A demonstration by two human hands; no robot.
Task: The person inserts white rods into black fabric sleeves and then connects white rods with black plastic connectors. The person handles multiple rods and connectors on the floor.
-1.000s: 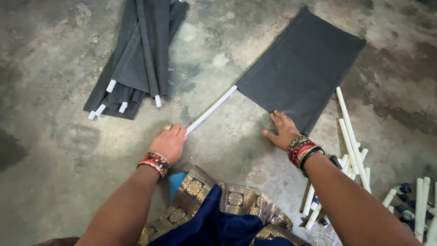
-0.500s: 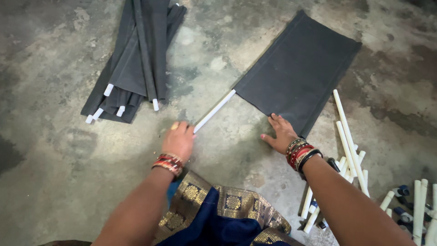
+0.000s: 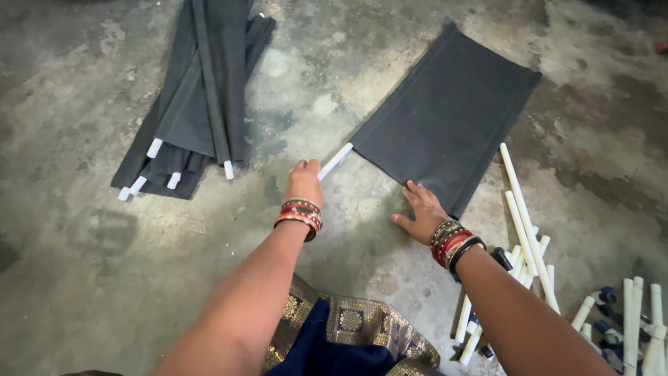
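While left hand [image 3: 303, 182] clenches a white rod [image 3: 335, 161] — right hand [image 3: 419, 211] released, fingers spread, pressing dark cloth [image 3: 445, 118] flat.

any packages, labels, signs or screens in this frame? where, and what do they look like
None in view. What is there:
Dark cloth panel: flat on the concrete floor, rectangular; right hand presses its near corner.
White rod: sticks out of the panel's left edge; left hand grips its end.
Pile of panels: upper left, dark, white rod ends showing.
Loose rods: right, white.
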